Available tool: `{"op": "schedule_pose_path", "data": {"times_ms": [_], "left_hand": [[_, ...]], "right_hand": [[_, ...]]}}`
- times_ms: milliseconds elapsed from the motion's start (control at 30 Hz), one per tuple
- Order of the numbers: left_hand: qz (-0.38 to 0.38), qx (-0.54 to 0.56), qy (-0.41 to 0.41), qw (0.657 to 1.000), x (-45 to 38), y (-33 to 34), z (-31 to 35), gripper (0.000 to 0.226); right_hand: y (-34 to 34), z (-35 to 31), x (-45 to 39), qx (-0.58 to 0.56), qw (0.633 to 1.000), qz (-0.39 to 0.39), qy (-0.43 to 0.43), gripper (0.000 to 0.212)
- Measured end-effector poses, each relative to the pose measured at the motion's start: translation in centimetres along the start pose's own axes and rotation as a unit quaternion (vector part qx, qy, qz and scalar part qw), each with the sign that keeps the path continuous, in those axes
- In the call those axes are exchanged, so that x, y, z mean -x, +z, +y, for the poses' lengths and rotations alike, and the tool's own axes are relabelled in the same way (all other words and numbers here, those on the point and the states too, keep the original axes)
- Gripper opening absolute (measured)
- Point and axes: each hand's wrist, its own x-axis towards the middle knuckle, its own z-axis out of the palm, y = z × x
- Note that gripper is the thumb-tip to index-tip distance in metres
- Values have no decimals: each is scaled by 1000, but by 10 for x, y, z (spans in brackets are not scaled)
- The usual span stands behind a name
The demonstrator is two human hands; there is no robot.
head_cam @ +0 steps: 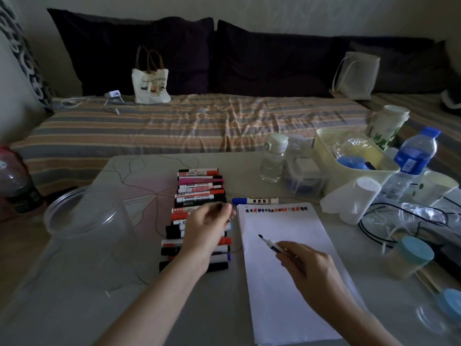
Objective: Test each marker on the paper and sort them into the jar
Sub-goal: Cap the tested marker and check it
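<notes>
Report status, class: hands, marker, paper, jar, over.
Right hand grips uncapped marker, tip over paper. Left hand pinching something small, likely its cap, above marker row. Jar at left, looks empty. Nothing in the way.

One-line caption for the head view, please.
Right hand holds an uncapped blue marker over the paper; left hand hovers above the marker row, clear jar alongside.

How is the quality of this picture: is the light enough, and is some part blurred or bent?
Head view: the light is dim and the dark cushions lose detail; the white paper is the brightest area. The left hand is motion-blurred over the row of markers, the right hand with its uncapped marker less so. The wide lens bends the clear jar near the edge.
</notes>
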Motion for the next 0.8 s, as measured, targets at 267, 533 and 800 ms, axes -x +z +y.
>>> {"op": "schedule_pose_path", "data": {"times_ms": [267,533,800], "left_hand": [[-119,-511,342,780,-29,6,-31,21],[-151,-628,364,671,-44,6,-60,17],[-118,-600,377,696,-53,5,-76,29]], "right_hand": [[6,2,-45,-161,982,-22,99,39],[10,18,-83,-494,818,59,289,21],[50,34,-119,-256,942,25,216,16]]}}
